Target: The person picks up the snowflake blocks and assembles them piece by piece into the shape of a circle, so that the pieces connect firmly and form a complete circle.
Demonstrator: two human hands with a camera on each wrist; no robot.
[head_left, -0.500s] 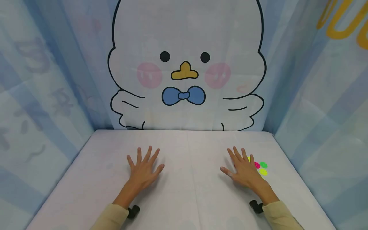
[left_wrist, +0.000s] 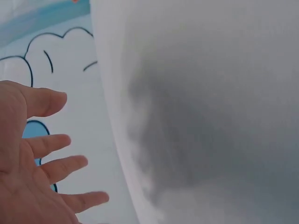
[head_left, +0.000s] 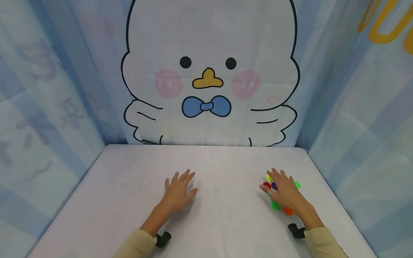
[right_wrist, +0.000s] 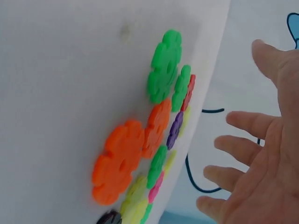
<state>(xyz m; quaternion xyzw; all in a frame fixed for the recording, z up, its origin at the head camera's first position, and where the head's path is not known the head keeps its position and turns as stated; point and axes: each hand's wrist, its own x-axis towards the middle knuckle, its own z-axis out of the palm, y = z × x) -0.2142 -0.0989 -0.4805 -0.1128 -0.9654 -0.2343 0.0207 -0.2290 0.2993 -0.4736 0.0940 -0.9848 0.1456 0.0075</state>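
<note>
Several flat, flower-shaped plastic pieces lie in a cluster on the right part of the white table. Among them the right wrist view shows an orange piece, a green piece and a purple piece. My right hand hovers over the cluster with its fingers spread, holding nothing, and covers part of it in the head view. Left of the table's middle, my left hand is held above the bare surface. Its fingers are spread with nothing between them.
Behind the table hangs a white and blue curtain printed with a cartoon bird. More curtains close off both sides. A black wrist device shows below the left wrist, and another black device below the right.
My left hand has moved to the right, toward the middle. The right hand has shifted slightly right, and more pieces now show around it, including red, purple and orange ones.
</note>
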